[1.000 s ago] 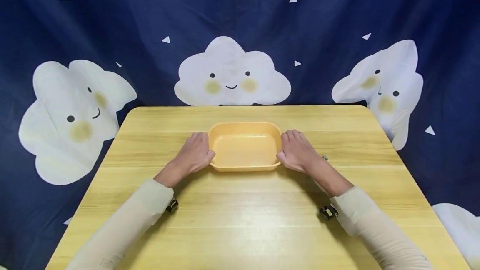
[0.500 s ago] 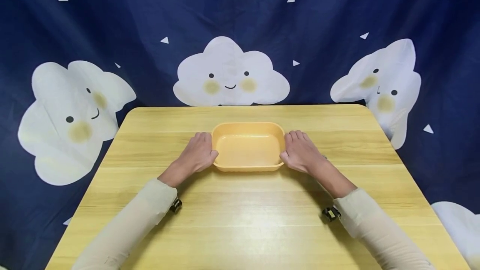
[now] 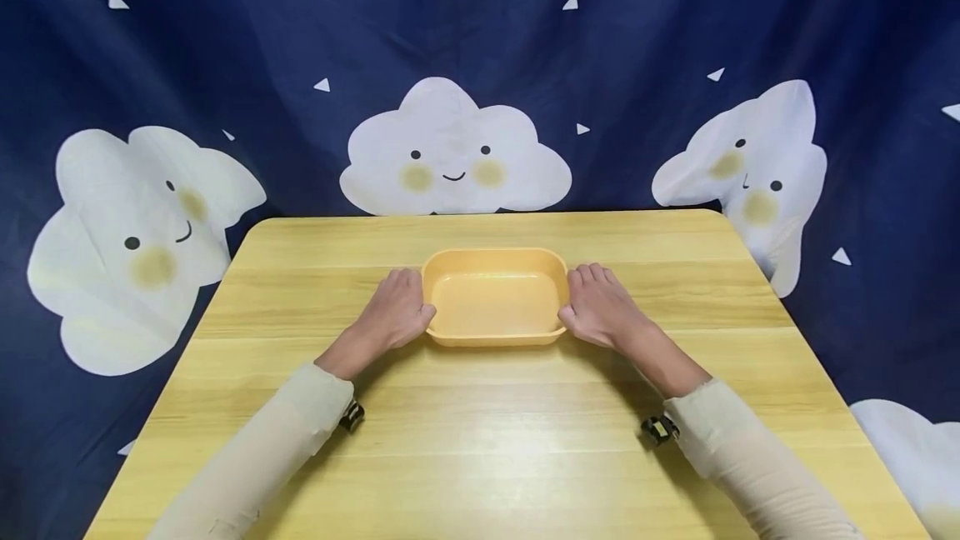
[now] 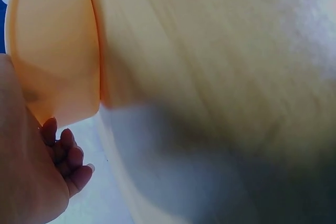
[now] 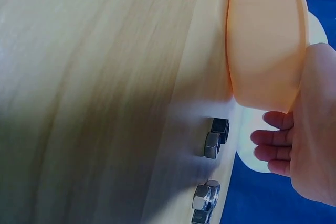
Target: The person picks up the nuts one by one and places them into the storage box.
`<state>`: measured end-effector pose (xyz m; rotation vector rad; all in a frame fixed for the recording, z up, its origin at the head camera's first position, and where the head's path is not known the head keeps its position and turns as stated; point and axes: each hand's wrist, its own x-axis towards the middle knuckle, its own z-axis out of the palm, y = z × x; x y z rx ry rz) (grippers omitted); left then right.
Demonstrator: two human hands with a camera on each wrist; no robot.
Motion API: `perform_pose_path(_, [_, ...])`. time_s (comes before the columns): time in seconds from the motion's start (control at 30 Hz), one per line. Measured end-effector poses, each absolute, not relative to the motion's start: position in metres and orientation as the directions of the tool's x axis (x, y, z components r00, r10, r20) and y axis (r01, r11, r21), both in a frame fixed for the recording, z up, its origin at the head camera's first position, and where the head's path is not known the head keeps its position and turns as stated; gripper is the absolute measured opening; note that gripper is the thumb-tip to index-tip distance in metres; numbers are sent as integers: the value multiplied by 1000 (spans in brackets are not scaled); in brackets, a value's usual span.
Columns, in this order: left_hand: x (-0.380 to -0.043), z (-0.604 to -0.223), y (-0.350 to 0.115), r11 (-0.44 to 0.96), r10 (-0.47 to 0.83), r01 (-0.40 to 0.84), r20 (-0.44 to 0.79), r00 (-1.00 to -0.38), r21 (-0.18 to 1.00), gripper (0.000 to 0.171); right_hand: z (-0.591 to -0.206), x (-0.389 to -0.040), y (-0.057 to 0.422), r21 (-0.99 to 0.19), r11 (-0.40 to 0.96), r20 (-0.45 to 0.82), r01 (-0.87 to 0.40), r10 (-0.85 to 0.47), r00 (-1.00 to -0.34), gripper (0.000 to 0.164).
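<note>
A shallow orange-yellow plastic tray (image 3: 495, 307) with rounded corners sits upright on the wooden table. My left hand (image 3: 396, 307) grips its left end, thumb over the rim and fingers curled around the outside. At the opposite end my right hand (image 3: 602, 307) holds the rim the same way. In the left wrist view, curled fingertips (image 4: 76, 156) show beyond the tray's outer wall (image 4: 58, 45). The right wrist view has the fingers (image 5: 275, 138) bent below the tray's corner.
Several metal hex nuts (image 5: 212, 145) lie on the table near the right hand; the head view does not show them. The light wooden table (image 3: 480, 440) has rounded far corners. Behind it hangs a dark blue cloth (image 3: 285, 15) printed with white clouds.
Both hands and the tray have shifted slightly to the right along the table. A small grey item seen beside the right wrist earlier is now hidden. The head view has turned a little.
</note>
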<state>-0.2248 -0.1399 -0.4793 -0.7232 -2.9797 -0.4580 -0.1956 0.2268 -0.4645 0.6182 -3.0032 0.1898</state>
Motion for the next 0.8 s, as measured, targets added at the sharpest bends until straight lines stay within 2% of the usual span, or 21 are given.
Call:
perform_pose_path(0.23, [-224,-475,-138,861,428,437,94,-899,261,32,-463,-197,229,-76,907,108,-413,-404,-908,33])
perform_pose_path(0.43, [-221,-475,-138,875,415,422,82,-906,238,26,-463,-195,232,-83,895,120,-438,-427,-896,28])
perform_pose_path(0.8, [-222,-472,-136,888,396,400,66,-916,229,29,-448,-197,245,-157,894,38,-419,-418,-908,49])
